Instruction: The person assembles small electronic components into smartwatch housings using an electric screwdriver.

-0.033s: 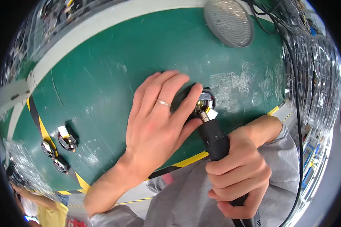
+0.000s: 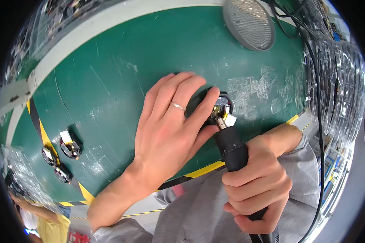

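My right hand [image 2: 259, 188] is wrapped round a black corded electric screwdriver [image 2: 233, 152]. Its metal tip meets a small round black assembly [image 2: 229, 103] on the green table. Inside that part, some shiny metal and a white tab show. My left hand [image 2: 168, 117], with a ring on one finger, lies over the assembly's left side. Its index finger and thumb press on the part from either side of the tip, steadying it against the table. Much of the assembly is hidden beneath these fingers, and so is the exact spot where the tip sits.
Several similar round parts [image 2: 71, 146] lie at the left, by yellow-black edge tape [image 2: 40, 125]. A grey mesh-patterned bowl [image 2: 251, 26] stands at the far right. Black cables [image 2: 312, 60] run down the right side past stacked clear plastic trays [image 2: 336, 81]. Another person [image 2: 48, 227] is at lower left.
The whole view has shifted very slightly. Both hands, the screwdriver and the round assembly keep the same positions relative to each other.
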The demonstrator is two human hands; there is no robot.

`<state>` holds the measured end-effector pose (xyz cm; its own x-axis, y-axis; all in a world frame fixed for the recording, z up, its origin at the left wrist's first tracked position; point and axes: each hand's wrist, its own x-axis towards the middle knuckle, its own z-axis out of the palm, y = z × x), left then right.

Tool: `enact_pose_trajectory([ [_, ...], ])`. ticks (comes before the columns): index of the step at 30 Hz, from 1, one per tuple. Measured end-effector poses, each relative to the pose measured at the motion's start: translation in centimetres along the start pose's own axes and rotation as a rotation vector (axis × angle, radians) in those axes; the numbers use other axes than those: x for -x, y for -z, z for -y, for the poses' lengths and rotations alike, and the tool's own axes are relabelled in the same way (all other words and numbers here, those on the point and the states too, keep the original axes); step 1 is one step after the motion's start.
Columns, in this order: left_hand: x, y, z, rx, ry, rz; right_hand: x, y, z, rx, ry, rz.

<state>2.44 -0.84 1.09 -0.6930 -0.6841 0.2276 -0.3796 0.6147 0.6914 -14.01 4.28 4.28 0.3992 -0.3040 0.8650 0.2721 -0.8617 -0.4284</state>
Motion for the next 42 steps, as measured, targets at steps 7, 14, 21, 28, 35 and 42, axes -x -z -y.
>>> enact_pose_trajectory([
  [7, 0.3, 0.2, 0.4, 0.054, 0.04, -0.005, -0.2, -0.1, -0.6, -0.025, 0.026, 0.045],
  [14, 0.5, 0.1, 0.5, 0.092, 0.05, -0.022, -0.1, -0.6, -0.8, -0.022, 0.035, 0.036],
  [21, 0.2, -0.1, 0.4, 0.11, 0.038, -0.036, -0.2, -0.3, -0.9, -0.028, 0.031, 0.038],
  [28, 1.0, 0.0, 0.8, 0.098, 0.067, -0.073, -0.2, 0.9, -0.5, -0.142, -0.039, 0.0],
  [35, 0.7, 0.3, 0.6, 0.141, 0.022, -0.036, -3.5, 4.1, -0.1, -0.421, -0.158, -0.412],
  [42, 0.9, 0.3, 0.5, 0.12, 0.002, 0.021, -2.9, 4.9, -0.4, -0.368, -0.296, -0.253],
])
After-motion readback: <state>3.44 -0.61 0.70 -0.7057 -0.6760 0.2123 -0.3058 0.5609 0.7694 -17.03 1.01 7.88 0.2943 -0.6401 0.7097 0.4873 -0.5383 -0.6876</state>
